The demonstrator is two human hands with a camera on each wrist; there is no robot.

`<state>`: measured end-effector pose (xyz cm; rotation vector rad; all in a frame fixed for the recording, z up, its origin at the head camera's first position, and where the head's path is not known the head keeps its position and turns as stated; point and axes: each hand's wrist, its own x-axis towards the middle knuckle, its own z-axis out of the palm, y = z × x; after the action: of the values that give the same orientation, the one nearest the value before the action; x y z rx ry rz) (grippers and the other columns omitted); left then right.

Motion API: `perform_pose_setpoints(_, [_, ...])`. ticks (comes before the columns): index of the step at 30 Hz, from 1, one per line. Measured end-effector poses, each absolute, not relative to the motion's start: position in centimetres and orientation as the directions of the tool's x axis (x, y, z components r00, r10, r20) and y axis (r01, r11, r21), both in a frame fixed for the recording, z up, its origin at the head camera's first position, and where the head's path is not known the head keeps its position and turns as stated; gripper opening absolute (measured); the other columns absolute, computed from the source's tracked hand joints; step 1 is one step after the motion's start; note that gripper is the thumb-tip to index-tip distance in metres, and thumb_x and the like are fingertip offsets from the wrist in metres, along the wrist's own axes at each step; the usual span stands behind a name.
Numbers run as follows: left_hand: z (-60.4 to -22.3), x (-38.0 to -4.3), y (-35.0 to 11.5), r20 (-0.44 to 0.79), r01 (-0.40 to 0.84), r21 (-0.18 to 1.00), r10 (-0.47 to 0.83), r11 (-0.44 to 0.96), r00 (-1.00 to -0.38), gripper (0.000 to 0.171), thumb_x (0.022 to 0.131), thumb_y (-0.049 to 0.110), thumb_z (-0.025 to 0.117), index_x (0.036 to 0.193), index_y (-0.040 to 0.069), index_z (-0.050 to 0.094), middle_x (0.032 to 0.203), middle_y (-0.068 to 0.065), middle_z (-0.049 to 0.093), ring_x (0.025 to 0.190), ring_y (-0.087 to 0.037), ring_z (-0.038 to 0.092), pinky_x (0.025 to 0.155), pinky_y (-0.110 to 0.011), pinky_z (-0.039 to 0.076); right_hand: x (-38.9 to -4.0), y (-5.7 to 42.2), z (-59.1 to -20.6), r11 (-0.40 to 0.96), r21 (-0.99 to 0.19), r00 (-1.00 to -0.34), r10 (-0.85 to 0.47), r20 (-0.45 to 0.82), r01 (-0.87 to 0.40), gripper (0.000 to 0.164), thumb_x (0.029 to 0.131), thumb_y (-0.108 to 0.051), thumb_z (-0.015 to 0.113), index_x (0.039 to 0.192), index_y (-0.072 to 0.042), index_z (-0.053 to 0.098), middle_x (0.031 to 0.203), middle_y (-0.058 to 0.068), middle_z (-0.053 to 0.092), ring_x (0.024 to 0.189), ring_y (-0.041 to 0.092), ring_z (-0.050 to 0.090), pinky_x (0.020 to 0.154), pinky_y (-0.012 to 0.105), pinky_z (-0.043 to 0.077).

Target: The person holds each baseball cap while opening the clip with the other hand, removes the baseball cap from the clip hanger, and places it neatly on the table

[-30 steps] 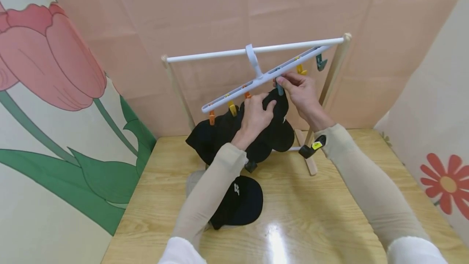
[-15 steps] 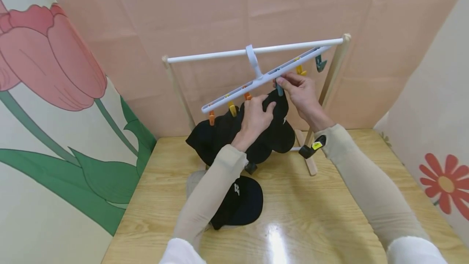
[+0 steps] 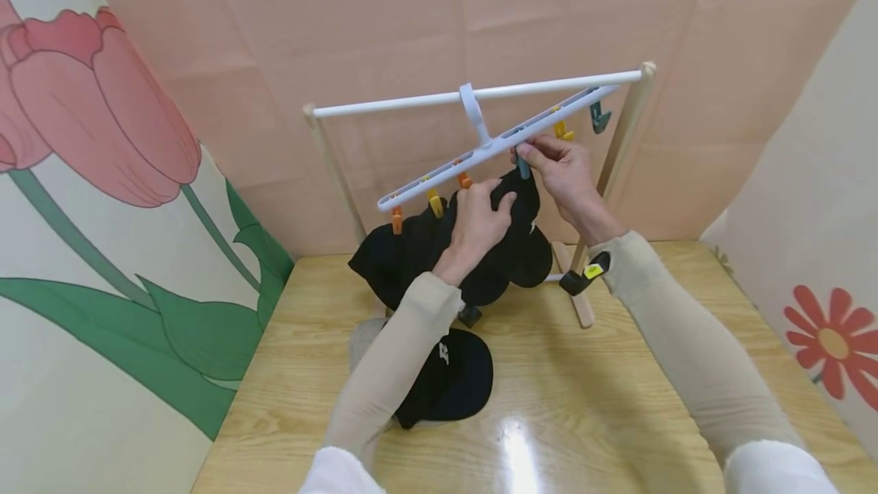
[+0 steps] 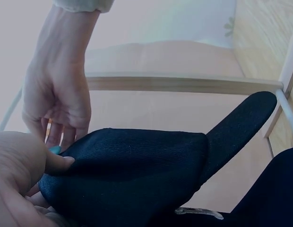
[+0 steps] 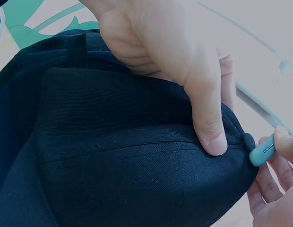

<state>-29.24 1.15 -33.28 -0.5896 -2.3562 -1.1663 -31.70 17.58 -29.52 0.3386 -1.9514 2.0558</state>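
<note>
Left hand (image 3: 478, 212) pinches a black cap of ribbed cloth (image 5: 137, 175), raised below a slotted, pale-lilac plastic hanger (image 3: 411, 190); right hand (image 3: 565, 174) pinches a teal plastic clip (image 5: 263, 152) at the cap's edge. Apparent step: clipping the cap, the clip's bite unclear; next, steady cloth and a gentle release are called for. Soft, rounded black caps (image 3: 380, 258) hang alongside from orange and yellow clips (image 3: 435, 205).

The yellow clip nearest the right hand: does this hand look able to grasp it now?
Probably not yet: the right hand pinches the blue clip, though the yellow clip hangs close by with nothing seen between.
</note>
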Motion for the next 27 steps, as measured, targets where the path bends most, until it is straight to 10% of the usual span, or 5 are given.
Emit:
perform_pose_setpoints(19, [-33.54, -28.55, 1.16, 0.544, 0.561, 0.662, 0.196, 0.498, -0.816, 0.022, 0.104, 0.015, 0.071, 0.118, 0.0, 0.077, 0.083, -0.009, 0.074, 0.06, -0.011, 0.06, 0.054, -0.02, 0.043, -31.9, 17.7, -29.52, -0.031, -0.934, -0.934, 0.042, 0.356, -0.357, 0.032, 0.098, -0.025, 0.078, 0.123, -0.005, 0.079, 0.099, -0.003, 0.081, 0.098, 0.014, 0.075, 0.103, 0.031, 0.053])
perform_pose_setpoints(27, [-34.16, -28.5, 1.17, 0.525, 0.552, 0.646, 0.218, 0.527, -0.823, 0.026, 0.104, 0.018, 0.072, 0.123, 0.002, 0.076, 0.108, -0.013, 0.081, 0.085, -0.02, 0.076, 0.075, -0.027, 0.058, -32.16, 17.74, -29.69, -0.052, -0.928, -0.93, 0.039, 0.366, -0.368, 0.032, 0.098, -0.025, 0.078, 0.123, -0.005, 0.079, 0.1, -0.003, 0.082, 0.099, 0.014, 0.075, 0.11, 0.037, 0.05])
